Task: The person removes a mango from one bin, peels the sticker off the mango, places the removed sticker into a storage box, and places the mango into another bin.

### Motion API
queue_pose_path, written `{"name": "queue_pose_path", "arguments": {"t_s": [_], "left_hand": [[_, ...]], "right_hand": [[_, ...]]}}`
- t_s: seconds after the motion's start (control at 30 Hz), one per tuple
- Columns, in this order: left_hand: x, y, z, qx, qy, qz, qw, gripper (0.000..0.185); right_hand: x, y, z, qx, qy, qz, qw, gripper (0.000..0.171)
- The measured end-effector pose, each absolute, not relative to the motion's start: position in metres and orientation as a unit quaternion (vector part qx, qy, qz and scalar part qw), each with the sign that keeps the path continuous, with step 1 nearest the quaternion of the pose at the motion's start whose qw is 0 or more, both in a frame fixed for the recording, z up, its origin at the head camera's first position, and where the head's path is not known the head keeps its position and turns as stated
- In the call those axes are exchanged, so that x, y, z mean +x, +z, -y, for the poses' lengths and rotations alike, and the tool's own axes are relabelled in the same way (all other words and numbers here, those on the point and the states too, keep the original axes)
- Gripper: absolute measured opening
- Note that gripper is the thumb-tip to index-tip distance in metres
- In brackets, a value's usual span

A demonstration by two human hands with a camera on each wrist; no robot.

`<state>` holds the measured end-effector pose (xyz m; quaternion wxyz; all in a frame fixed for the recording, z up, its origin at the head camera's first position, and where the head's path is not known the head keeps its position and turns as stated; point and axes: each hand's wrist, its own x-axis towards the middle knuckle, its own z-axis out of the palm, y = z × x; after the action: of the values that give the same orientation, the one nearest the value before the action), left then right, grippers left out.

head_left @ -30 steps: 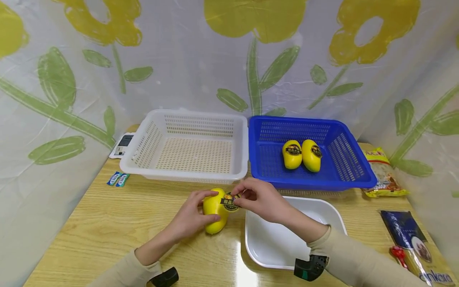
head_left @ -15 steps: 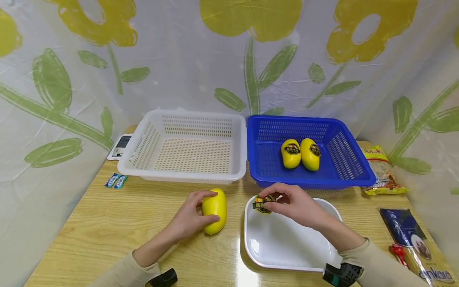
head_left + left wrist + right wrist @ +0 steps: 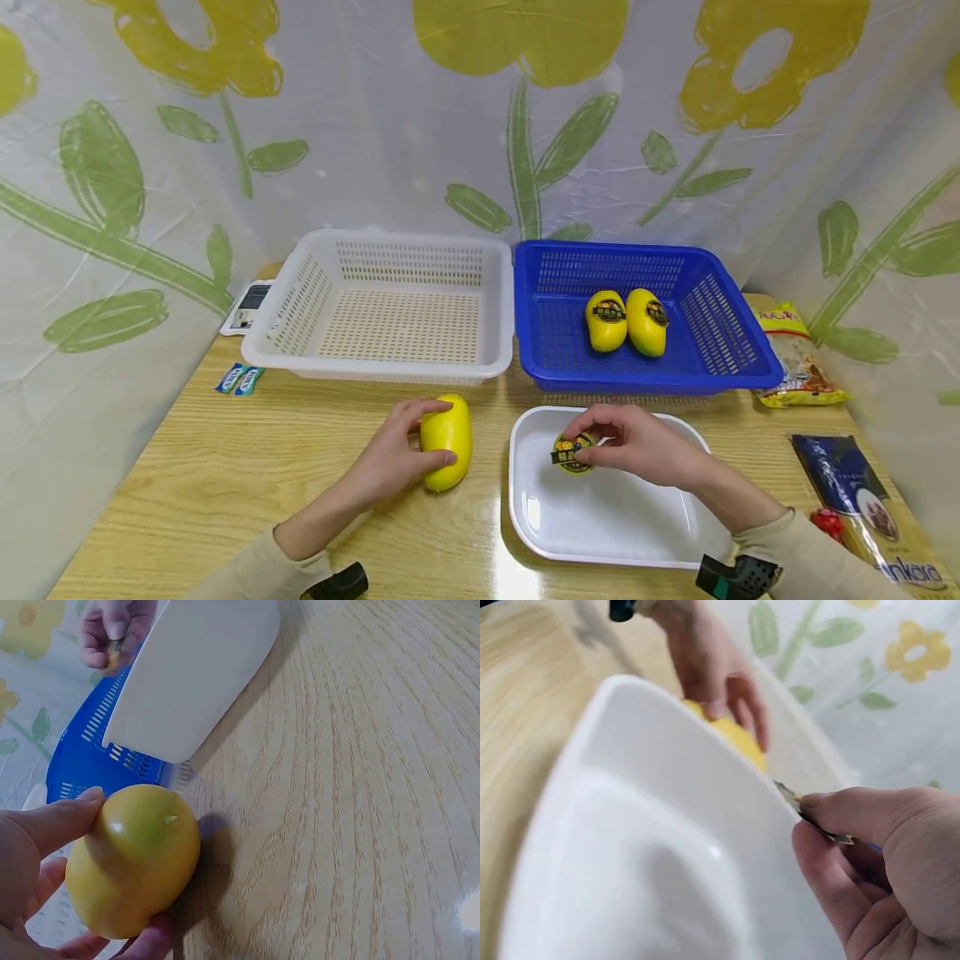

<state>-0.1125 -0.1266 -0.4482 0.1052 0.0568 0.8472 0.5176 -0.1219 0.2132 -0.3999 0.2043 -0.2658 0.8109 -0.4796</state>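
Sticker [image 3: 573, 451] peeling is what our hands are busy with, and we are pinching that round black-and-gold label between the thumb and fingertips of our right hand [image 3: 637, 446], which is hovering over the far half of the white tray [image 3: 540, 533]. Held by its edge like this, the label is hanging free of the tray floor and, as we judge it, not clinging to our skin. Left of the tray, our left hand [image 3: 393, 450] is curling round a yellow mango [image 3: 447, 440], thumb on the near side and fingers over the top, pressing it against the wooden table [image 3: 225, 467] so that it is not rolling. Its skin is showing bare in the left wrist view [image 3: 135, 859].

Beyond the tray, a blue basket [image 3: 742, 350] is holding two more mangoes [image 3: 626, 321], lying side by side and each wearing a dark label. Beyond and left of the tray, a white basket [image 3: 300, 300] is standing rim to rim with the blue one. Right of the tray, two snack packets [image 3: 795, 358] are lying along the table edge.
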Motion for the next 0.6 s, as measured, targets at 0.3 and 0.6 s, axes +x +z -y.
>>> {"name": "queue_pose_path", "arguments": {"t_s": [0.3,0.6], "left_hand": [[-0.113,-0.447,0.127,0.058,0.521,-0.845,0.106,0.059],[-0.113,-0.446,0.127,0.059,0.523,-0.844,0.108,0.059]], "right_hand": [[-0.121,-0.432,-0.202,-0.268,-0.459,-0.812,0.240,0.019],[-0.129,-0.441,-0.196,-0.267,-0.436,-0.830,0.223,0.020]]}}
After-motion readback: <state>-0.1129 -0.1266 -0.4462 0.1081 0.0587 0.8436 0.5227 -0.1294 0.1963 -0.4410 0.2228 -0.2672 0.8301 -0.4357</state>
